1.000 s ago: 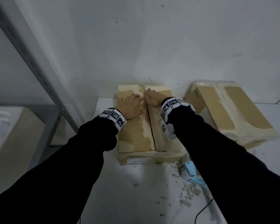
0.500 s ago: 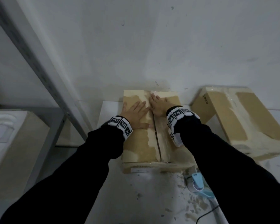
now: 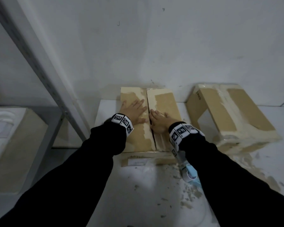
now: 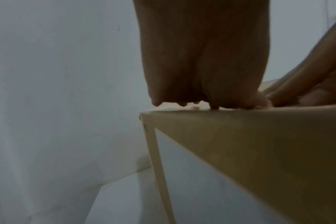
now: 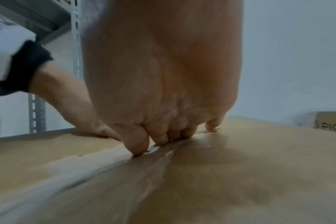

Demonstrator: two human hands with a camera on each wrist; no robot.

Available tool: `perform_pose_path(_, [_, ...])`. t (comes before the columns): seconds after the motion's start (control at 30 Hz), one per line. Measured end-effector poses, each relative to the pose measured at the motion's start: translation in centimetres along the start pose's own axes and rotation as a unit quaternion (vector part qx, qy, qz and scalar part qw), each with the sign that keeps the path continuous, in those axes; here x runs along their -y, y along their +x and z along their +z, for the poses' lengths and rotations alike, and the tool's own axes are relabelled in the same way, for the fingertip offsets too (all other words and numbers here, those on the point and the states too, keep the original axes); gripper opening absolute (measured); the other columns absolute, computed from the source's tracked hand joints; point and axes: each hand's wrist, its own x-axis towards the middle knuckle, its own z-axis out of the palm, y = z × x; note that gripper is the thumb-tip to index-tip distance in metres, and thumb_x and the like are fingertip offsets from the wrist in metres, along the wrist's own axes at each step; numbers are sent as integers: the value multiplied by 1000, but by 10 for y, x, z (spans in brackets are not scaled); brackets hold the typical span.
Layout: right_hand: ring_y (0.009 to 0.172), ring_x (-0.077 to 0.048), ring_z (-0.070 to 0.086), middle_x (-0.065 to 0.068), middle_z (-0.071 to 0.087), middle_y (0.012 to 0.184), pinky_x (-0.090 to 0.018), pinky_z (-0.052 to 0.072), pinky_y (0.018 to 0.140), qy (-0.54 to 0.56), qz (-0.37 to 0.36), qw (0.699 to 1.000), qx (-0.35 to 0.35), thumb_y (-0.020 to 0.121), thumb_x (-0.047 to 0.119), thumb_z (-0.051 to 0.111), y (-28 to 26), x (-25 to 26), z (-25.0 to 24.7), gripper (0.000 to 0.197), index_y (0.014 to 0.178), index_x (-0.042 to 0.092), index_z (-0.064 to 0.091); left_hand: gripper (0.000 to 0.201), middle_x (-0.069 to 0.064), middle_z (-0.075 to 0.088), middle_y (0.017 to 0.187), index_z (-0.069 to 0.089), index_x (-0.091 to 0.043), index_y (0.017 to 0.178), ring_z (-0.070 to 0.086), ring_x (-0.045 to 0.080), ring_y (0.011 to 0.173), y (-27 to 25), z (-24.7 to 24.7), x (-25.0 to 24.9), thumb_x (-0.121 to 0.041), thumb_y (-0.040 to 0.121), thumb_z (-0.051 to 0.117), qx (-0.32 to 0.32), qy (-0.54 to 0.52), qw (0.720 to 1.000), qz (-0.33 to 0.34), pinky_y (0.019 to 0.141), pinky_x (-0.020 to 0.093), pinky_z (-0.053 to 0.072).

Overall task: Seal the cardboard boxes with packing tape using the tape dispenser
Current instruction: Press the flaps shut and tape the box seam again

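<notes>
A worn cardboard box (image 3: 164, 102) stands against the wall, its two top flaps meeting at a dark centre seam. My left hand (image 3: 134, 110) lies flat on the left flap with straight fingers. My right hand (image 3: 159, 120) lies flat on the right flap, close to the seam, its fingertips (image 5: 138, 145) at the seam edge. In the left wrist view the left hand (image 4: 197, 75) presses the box top (image 4: 259, 136) near its corner. A light blue tape dispenser (image 3: 190, 174) lies on the table just in front of the box, partly hidden under my right sleeve.
A second, taped cardboard box (image 3: 228, 115) sits tilted to the right on the white table (image 3: 138, 202). Torn paper scraps (image 3: 190, 194) litter the table near the dispenser. A grey metal shelf post (image 3: 44, 74) rises at the left, with another carton (image 3: 15, 145) beyond it.
Both hands have slid toward me along the flaps beside the seam; the right hand came back further than the left. The head view shifted slightly.
</notes>
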Motion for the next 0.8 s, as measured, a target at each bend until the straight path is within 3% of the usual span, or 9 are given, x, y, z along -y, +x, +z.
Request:
perform_pose_path(0.13, [149,-20,-13,-7,-21,160,-48,-5,118,1,-17,1000,-14,103,34,23,-20,5,3,65,152,9,-12,64,-7,-4,159,4,-28,150,0,15,147,-8,6,-6,-54,95,25,-24,5,1000,-8,115,55,10])
perform_pose_path(0.27, [147,-29,-17,-15,-22,159,-49,-2,119,-17,-86,996,17,103,42,17,-64,18,27,67,151,2,-9,62,-8,-3,159,5,-28,149,1,16,147,-9,4,-10,-53,96,25,-15,5,999,-30,115,54,10])
perform_pose_path(0.37, [147,-24,-20,-12,-24,158,-44,-5,121,5,-99,995,-22,100,52,17,-80,16,51,75,151,5,-12,59,-6,-1,159,7,-27,149,4,18,146,-13,4,-20,-47,98,27,-31,11,998,-47,115,51,11])
perform_pose_path(0.5, [147,-22,-19,-11,-23,159,-42,-5,121,15,-106,992,-64,99,53,19,-78,14,61,77,152,6,-11,53,-4,0,159,3,-22,150,7,20,146,-28,5,-37,-34,102,22,-29,21,998,-44,115,47,13])
perform_pose_path(0.67, [149,-22,-11,-10,-18,160,-44,0,119,8,-78,985,-152,100,53,19,-87,20,78,76,152,6,-9,54,-3,-6,159,2,-23,150,4,21,146,-59,14,-45,-40,101,18,-8,-39,998,-57,117,47,12])
perform_pose_path(0.8, [150,-21,-9,-8,-17,161,-48,0,119,-19,-73,978,-195,101,51,15,-104,21,110,71,152,8,-10,57,-5,-12,158,-3,-31,149,-4,24,147,-85,29,-62,-49,98,16,21,-40,998,-48,116,52,10])
